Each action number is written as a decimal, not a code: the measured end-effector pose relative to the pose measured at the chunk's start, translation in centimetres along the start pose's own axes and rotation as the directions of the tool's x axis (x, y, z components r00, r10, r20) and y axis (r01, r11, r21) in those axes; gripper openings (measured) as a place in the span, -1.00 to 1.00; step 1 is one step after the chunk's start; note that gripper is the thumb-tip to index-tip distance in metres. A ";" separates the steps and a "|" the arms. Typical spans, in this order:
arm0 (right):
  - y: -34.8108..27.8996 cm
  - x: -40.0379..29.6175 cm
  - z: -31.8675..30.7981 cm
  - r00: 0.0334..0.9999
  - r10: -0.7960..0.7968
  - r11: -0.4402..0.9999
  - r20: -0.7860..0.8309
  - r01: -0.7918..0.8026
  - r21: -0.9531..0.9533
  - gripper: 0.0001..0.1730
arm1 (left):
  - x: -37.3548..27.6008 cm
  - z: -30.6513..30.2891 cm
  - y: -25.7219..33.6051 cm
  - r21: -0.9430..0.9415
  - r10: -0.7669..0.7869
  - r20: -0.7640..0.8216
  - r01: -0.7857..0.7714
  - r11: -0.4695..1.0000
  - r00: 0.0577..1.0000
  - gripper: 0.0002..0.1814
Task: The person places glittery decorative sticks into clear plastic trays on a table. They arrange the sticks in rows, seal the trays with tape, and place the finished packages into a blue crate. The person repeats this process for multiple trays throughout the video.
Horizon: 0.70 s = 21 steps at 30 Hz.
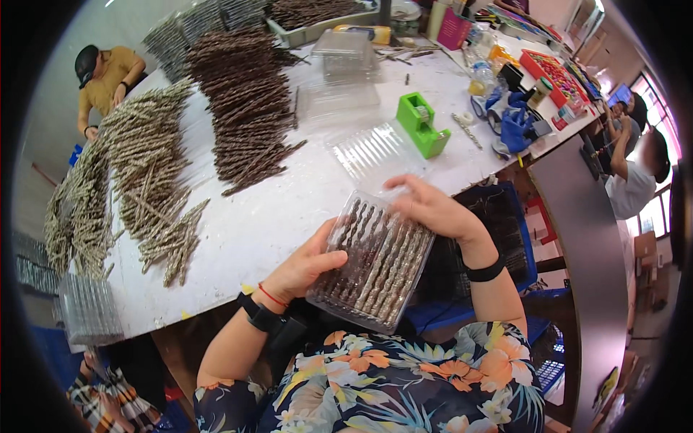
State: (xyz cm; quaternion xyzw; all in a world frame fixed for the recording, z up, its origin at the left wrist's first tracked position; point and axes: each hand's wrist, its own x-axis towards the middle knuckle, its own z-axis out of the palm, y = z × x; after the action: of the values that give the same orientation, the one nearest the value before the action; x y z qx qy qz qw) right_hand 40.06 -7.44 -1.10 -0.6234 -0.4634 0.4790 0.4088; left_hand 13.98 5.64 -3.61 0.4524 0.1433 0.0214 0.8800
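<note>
A clear plastic tray (373, 260) holds twisted glittery sticks in a row, dark brown ones on the left and pale gold ones on the right. My left hand (311, 262) grips its left side, thumb over the front. At the tray's upper right edge is my right hand (425, 208), slightly blurred, its fingers bent; whether they hold anything cannot be told. Just beyond lies a clear ribbed plastic piece (371, 151), beside a green tape dispenser (422, 127). Dark brown sticks (243, 103) and pale gold sticks (143, 157) are heaped on the white table (238, 249).
Clear plastic trays are stacked at the table's left corner (91, 311) and far side (344, 51). Blue work gloves (514, 130), bottles and a red tray of colourful beads (555, 78) occupy the right. A blue crate (509, 233) stands below the edge. Several people are around.
</note>
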 end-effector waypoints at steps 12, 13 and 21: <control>5.9 7.8 -13.5 0.719 -0.166 0.972 -0.674 0.004 -0.235 -0.61 | 6.5 3.9 -4.3 -0.028 0.047 -0.142 -0.051 0.998 0.989 -0.32; 4.9 7.4 -13.0 0.724 -0.205 0.968 -0.659 0.049 -0.247 -0.60 | 7.0 4.0 -4.6 -0.029 0.068 -0.152 -0.073 0.997 0.986 -0.33; 2.2 -7.2 -2.9 0.714 0.034 0.914 -0.700 0.261 0.311 -0.82 | 11.4 7.3 -4.8 -0.104 0.196 -0.254 -0.228 0.968 0.947 -0.41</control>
State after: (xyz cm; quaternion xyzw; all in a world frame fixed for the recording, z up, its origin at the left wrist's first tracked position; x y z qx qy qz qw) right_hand 42.50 -15.13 -1.02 -0.6325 -0.2108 0.2666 0.6960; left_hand 26.48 -1.01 -6.12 0.4002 0.1981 0.1801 0.8765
